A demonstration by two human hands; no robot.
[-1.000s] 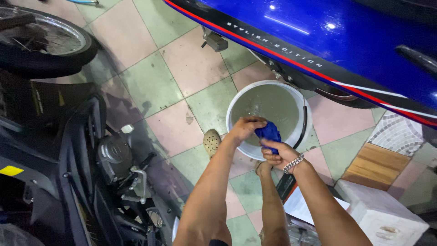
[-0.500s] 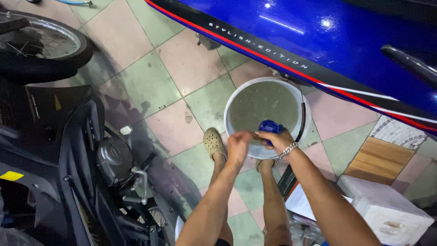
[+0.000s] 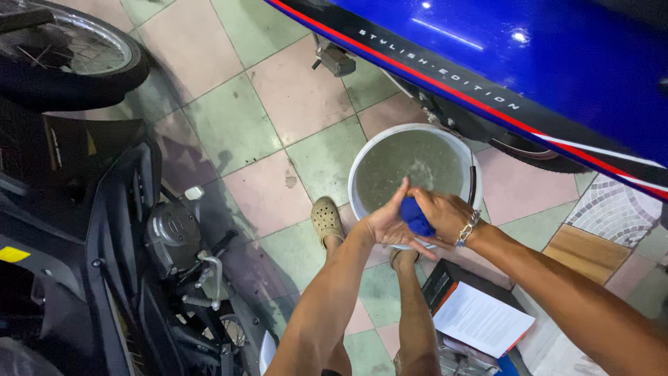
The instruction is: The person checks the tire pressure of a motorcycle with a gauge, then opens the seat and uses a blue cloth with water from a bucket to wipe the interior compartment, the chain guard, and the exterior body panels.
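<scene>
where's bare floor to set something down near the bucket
The open patch is the pink and green tiles left of the white bucket, bordered by the black motorbike and the blue motorbike. It is crowded at the bucket's near rim, where both hands squeeze the blue cloth above the sandalled foot and the papers.

A blue motorbike, a black motorbike and papers on tiled floor
</scene>
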